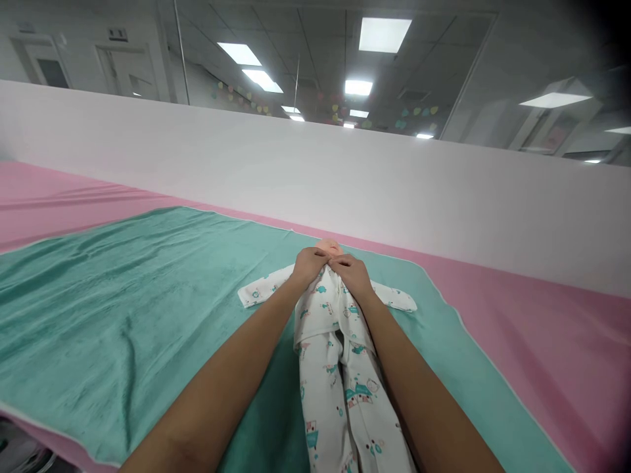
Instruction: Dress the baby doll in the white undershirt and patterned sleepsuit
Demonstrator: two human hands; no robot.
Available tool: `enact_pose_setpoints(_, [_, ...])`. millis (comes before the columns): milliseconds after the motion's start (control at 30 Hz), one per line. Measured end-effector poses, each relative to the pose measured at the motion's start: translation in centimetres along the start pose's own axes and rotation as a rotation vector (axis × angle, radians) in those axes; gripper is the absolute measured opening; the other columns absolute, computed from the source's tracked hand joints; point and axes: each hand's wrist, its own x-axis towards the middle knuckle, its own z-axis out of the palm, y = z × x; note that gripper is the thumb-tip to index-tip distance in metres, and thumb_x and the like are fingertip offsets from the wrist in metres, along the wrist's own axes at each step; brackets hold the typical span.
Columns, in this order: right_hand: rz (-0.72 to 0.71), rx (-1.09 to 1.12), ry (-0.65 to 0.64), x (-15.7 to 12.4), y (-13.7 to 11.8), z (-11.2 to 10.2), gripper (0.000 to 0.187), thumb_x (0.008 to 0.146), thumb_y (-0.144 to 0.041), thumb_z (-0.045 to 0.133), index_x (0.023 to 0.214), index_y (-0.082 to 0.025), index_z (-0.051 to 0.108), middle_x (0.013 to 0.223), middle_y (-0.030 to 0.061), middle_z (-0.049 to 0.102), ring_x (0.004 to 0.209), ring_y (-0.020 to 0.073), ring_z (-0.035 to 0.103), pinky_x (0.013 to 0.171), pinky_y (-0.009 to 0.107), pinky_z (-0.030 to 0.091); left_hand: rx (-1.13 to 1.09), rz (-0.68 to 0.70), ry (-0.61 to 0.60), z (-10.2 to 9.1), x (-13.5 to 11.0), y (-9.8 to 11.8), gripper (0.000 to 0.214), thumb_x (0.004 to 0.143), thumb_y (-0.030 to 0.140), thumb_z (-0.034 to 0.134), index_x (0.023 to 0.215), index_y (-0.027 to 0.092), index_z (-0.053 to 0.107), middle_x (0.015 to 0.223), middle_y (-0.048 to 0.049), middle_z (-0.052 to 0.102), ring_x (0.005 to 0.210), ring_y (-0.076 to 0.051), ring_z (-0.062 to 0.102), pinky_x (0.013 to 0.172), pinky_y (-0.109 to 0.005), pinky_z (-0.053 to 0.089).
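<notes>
A baby doll [329, 246] lies on its back on a green blanket [197, 282], its head away from me. It wears a white printed baby shirt [319, 307] with both sleeves spread out sideways. Matching white trousers [320, 387] cover its legs, which stretch toward me. My left hand [310, 263] is closed on the shirt's neckline, just under the doll's chin. Right beside it, my right hand [351, 272] pinches the other side of the neckline, the fingertips of both hands nearly meeting. The fingers hide the collar and any fastening there. Below them the shirt front parts slightly.
Pink sheeting [542, 328] shows around the blanket. Behind the doll rises a low white wall [296, 177] with glass panels [325, 59] above, reflecting ceiling lights. Something dark, partly cut off [24, 447], is at the lower left corner.
</notes>
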Motion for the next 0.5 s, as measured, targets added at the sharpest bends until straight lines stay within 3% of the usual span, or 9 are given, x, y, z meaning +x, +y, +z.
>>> enact_pose_setpoints(200, [0.107,0.094,0.046,0.4,0.6,0.1,0.02,0.065,-0.035,0.059,0.075,-0.019,0.065,0.081,0.0018,0.066,0.081,0.0194,0.06,0.076,0.032,0.044,-0.198,-0.128,-0.001,0.3,-0.2,0.0,0.021,0.064,0.017,0.06,0.084,0.012,0.065,0.082,-0.008,0.068,0.078,-0.018,0.061,0.07,-0.028,0.045])
enact_pose_setpoints(500, [0.167,0.099,0.09,0.5,0.6,0.3,0.02,0.06,-0.024,0.057,0.079,-0.019,0.058,0.083,0.0019,0.064,0.078,0.0174,0.059,0.073,0.03,0.044,0.084,0.028,0.01,0.9,0.5,-1.3,0.018,0.068,0.017,0.054,0.082,0.018,0.067,0.088,-0.0051,0.069,0.082,-0.018,0.061,0.074,-0.027,0.044])
